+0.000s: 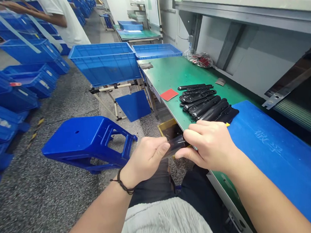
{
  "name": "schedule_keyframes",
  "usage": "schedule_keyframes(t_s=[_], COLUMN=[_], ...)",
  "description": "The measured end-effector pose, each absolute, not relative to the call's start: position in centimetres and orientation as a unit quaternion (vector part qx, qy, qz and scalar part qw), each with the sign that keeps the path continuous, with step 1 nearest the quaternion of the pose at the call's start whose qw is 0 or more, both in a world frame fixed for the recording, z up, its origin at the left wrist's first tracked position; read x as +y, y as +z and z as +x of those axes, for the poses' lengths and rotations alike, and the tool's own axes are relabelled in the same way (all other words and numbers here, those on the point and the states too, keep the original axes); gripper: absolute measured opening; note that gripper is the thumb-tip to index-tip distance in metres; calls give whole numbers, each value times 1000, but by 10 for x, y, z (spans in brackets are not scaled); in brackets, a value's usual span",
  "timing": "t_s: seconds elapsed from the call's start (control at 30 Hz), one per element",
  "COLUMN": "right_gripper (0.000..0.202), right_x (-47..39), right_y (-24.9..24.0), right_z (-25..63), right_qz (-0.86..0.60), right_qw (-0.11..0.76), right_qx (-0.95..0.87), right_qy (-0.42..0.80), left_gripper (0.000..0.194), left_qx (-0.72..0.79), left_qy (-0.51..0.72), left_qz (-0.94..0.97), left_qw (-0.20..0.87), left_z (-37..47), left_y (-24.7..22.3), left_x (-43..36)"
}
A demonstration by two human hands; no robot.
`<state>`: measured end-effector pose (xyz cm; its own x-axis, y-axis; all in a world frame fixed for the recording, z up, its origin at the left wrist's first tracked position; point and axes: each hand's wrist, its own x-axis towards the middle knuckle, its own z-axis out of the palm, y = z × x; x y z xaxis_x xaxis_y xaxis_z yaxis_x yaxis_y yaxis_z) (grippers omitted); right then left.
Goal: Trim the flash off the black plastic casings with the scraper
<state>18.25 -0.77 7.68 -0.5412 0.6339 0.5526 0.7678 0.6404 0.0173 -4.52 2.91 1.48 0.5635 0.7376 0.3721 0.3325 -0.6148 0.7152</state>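
Note:
My left hand [149, 154] is closed around one end of a glossy black plastic part [177, 142], held above my lap at the bench's front edge. At its other end, my right hand [207, 143] grips with thumb and bent fingers, hiding most of that end. A small yellow tip [227, 124] shows behind my right knuckles; whether it is in the hand or on the bench I cannot tell. Just beyond my right hand, several long black plastic parts [204, 103] lie side by side on the green bench top [165, 72]. A red square pad [169, 94] lies left of them.
A blue sheet [279, 150] covers the bench's right side. Below the edge stands a yellow bin [168, 124]. On the left are a blue stool [77, 135], a large blue crate [105, 64] and stacked crates. A shelf [244, 10] overhangs the bench; a person [66, 23] stands far left.

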Motion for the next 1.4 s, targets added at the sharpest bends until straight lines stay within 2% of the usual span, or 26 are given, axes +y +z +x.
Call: schedule_keyframes(t_s=[0.27,0.47,0.6,0.73,1.03,1.17,1.27,1.33,1.4], right_gripper=[60,62,63,63,58,56,52,40,20], right_x=[-1,0,1,4,5,7,9,10,10], right_y=[74,68,63,56,49,45,48,53,58], right_z=[188,185,180,177,176,176,181,185,187], right_qz=[-379,-376,-395,-419,-437,-416,-390,-390,-404], right_qw=[263,307,345,339,328,309,347,390,423], right_qx=[-865,-835,-805,-798,-792,-820,-837,-829,-811], right_qy=[-197,-260,-278,-268,-272,-244,-166,-94,-24], left_gripper=[62,66,77,85,88,87,83,80,78], left_qx=[370,405,430,430,430,411,399,405,419], left_qy=[310,294,302,313,329,342,370,375,371], left_qz=[779,722,649,594,557,503,468,458,466], left_qw=[400,478,550,603,630,679,697,697,686], left_z=[-37,-32,-18,-2,11,13,12,10,10], left_y=[19,16,12,14,12,7,7,6,5], left_x=[20,10,-2,-7,-8,-1,5,6,5])
